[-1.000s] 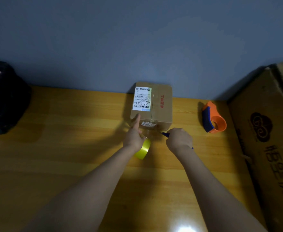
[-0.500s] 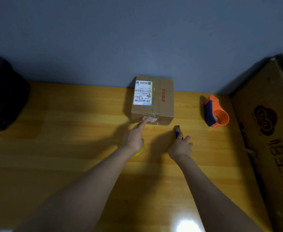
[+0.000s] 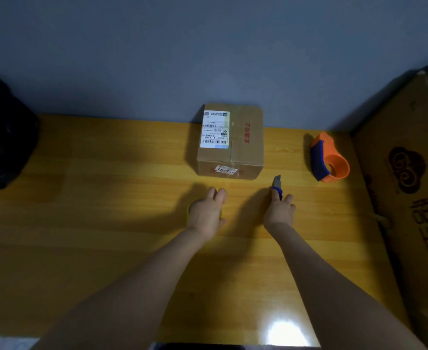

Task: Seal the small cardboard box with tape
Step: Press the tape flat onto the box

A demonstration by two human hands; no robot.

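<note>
The small cardboard box (image 3: pixel 243 157) stands at the back of the wooden table (image 3: pixel 106 198) against the wall, flaps closed, with a white shipping label on top and a small sticker on its front face. My left hand (image 3: pixel 206 214) lies a short way in front of the box, over a yellow tape roll (image 3: pixel 188 211) of which only slivers show at the hand's edges. My right hand (image 3: pixel 279 212) grips a blue utility knife (image 3: pixel 276 185), blade pointing at the box's right front corner, not touching it.
An orange and blue tape dispenser (image 3: pixel 330 161) sits to the right of the box. A large cardboard carton (image 3: pixel 407 188) fills the right side. A black bag (image 3: pixel 3 137) sits at the far left edge.
Both hands have drawn back from the box. My left finger has left the box's front face, and the knife has moved away to the right, now pointing forward.
</note>
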